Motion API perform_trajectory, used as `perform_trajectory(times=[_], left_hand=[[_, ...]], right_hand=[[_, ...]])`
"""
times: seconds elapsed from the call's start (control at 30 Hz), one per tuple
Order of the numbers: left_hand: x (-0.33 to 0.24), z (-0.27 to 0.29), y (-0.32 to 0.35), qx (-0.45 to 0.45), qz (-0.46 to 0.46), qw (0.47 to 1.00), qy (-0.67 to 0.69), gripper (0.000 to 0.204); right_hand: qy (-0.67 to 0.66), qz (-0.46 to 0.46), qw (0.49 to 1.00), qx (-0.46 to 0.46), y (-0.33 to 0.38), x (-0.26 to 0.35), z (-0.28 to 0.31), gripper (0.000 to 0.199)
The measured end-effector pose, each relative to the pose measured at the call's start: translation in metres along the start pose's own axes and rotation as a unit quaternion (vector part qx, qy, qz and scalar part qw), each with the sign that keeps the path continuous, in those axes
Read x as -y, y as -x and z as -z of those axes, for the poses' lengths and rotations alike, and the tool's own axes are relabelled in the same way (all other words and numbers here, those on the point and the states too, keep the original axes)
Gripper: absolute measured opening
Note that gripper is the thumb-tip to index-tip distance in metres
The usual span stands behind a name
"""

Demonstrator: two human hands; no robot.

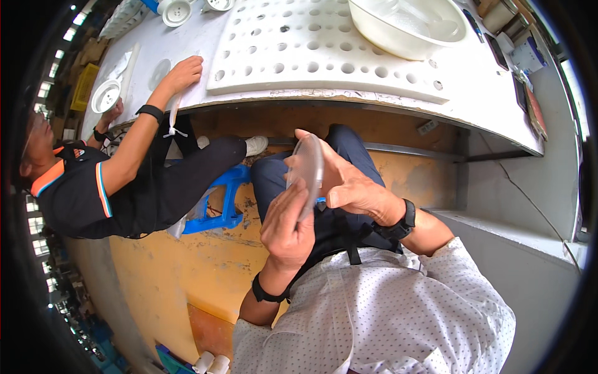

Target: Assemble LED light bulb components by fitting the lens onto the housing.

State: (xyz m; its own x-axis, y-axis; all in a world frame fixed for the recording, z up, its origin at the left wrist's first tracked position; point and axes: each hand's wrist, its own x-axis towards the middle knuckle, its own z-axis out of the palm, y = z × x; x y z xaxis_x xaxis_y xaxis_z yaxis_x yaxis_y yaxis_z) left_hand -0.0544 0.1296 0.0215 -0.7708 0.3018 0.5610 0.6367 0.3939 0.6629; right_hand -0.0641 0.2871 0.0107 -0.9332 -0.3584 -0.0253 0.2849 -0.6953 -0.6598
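Observation:
Above my lap, a thin, round, see-through disc (306, 163) is held up on edge, tilted and seen nearly from the side. My left hand (288, 234) pinches its lower left edge, fingers pressed together against its face. From the other side my right hand (358, 187) grips the disc, with fingertips showing past its upper rim and the thumb pointing left. A small blue piece (321, 201) shows between the disc and my right thumb; its kind is too small to make out.
Ahead, the white table (492, 100) bears a foam board (268, 53) with rows of round holes and a pale bowl (408, 28) of clear pieces. At left, a seated co-worker (93, 193) reaches onto the table, near white round parts (106, 96). A blue stool (218, 202) stands between us.

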Motion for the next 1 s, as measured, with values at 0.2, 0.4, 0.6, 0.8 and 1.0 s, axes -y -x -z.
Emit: perform_trajectory(times=[0.2,0.4,0.6,0.8,1.0], left_hand=[[0.018,0.016,0.009,-0.056,0.296,0.886,0.354,0.025],[0.030,0.019,0.013,-0.092,0.380,0.699,0.599,0.022],[0.037,0.018,0.014,-0.075,0.382,0.678,0.624,0.023],[0.042,0.016,0.019,-0.072,0.384,0.680,0.620,0.023],[0.046,0.013,0.019,-0.094,0.427,0.626,0.646,0.023]], right_hand=[[0.164,0.030,0.981,-0.095,-0.004,-0.003,0.011,0.061],[0.020,0.017,0.997,-0.073,-0.001,-0.007,0.024,0.047],[0.010,0.009,1.000,-0.021,-0.001,-0.009,0.024,0.049],[-0.092,-0.018,0.996,0.009,-0.002,-0.012,0.026,0.045],[-0.152,-0.019,0.988,0.013,-0.004,-0.029,0.031,0.031]])
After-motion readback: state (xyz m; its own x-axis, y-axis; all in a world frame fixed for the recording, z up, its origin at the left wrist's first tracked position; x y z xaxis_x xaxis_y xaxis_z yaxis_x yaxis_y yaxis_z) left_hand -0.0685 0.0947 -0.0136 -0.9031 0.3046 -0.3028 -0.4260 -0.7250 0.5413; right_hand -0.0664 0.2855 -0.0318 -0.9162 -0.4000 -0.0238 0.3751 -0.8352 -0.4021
